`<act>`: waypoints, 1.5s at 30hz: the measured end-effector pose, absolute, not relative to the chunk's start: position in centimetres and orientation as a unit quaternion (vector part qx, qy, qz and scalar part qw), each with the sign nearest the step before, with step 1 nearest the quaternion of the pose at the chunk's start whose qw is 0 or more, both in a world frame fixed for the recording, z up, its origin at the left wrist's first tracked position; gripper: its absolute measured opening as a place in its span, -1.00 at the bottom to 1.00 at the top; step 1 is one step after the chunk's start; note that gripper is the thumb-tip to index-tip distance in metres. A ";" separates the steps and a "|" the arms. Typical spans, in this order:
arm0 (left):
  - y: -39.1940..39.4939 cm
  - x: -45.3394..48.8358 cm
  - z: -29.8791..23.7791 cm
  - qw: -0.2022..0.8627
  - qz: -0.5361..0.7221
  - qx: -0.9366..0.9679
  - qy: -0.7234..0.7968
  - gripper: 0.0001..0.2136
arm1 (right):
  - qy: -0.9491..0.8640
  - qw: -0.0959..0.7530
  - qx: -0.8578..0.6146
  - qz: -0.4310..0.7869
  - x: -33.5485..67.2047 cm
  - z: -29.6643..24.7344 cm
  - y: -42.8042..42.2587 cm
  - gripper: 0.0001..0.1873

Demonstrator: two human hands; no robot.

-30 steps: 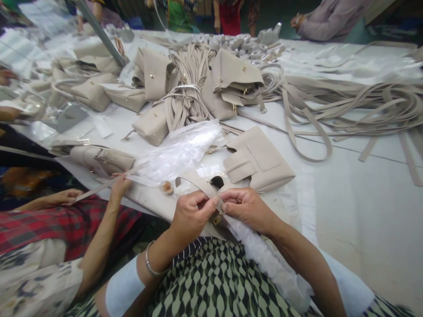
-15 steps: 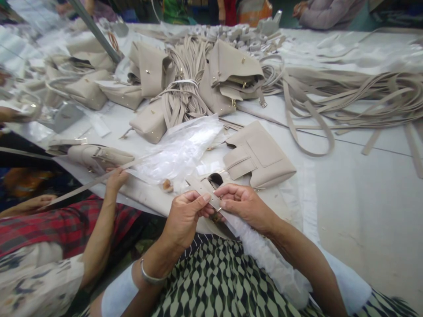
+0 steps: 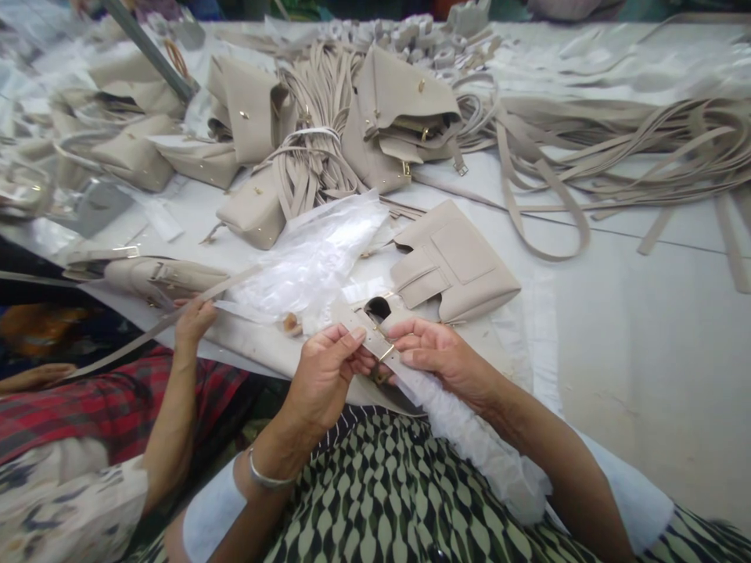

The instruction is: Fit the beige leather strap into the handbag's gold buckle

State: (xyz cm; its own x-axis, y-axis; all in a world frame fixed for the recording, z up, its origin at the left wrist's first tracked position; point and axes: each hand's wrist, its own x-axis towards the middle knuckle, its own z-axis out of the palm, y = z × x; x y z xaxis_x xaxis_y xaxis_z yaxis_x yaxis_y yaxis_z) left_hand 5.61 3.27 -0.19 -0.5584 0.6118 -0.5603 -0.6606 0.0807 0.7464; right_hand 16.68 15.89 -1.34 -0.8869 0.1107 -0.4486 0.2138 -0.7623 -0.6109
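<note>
Between my hands is a beige strap [image 3: 375, 342] with punched holes and a gold buckle [image 3: 386, 353]. My left hand [image 3: 332, 363] pinches the strap between thumb and fingers, left of the buckle. My right hand [image 3: 437, 356] closes on the strap at the buckle's right side. Crumpled white wrapping [image 3: 484, 450] covers the strap's lower length, which trails down across my patterned clothing. Right beyond my hands, a beige bag [image 3: 463, 262] with a flat pocket lies on the table. My fingers partly hide the buckle and the dark opening beneath.
At left, a co-worker's hand [image 3: 195, 319] holds a long beige strap [image 3: 141, 342]. Clear plastic wrapping [image 3: 305, 262] lies ahead of me. Beyond it are beige bags [image 3: 404, 98] and a tied strap bundle [image 3: 320, 152]. Loose straps [image 3: 634, 168] spread over the white table [image 3: 639, 336] at right.
The gold buckle now shows more plainly across the strap, with my right fingers shifted slightly beside it. Both hands keep their grip. The whole view has tilted a little downward.
</note>
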 end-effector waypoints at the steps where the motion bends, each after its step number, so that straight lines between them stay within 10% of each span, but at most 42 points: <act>1: 3.3 5.5 -0.2 0.473 0.677 -0.018 0.563 -0.80 | 0.346 0.041 0.219 -0.911 16.9 -1.2 16.1 -0.56; 32: 3.9 6.3 -1.2 0.397 0.713 0.015 0.577 -0.86 | 0.623 0.242 0.212 -0.713 24.9 2.5 19.5 -0.78; 45: 4.0 6.5 -1.4 0.375 0.691 0.046 0.617 -0.84 | 0.652 0.109 0.270 -0.700 17.2 1.4 17.1 -0.48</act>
State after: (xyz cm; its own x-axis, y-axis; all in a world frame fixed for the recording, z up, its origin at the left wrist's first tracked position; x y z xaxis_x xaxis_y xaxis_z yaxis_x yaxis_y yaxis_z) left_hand 6.46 3.98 -1.42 -0.7152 0.5739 -0.3990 -0.4610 0.0419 0.8864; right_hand 17.15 17.05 1.45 -0.8304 0.1998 -0.5201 0.5046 -0.1262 -0.8541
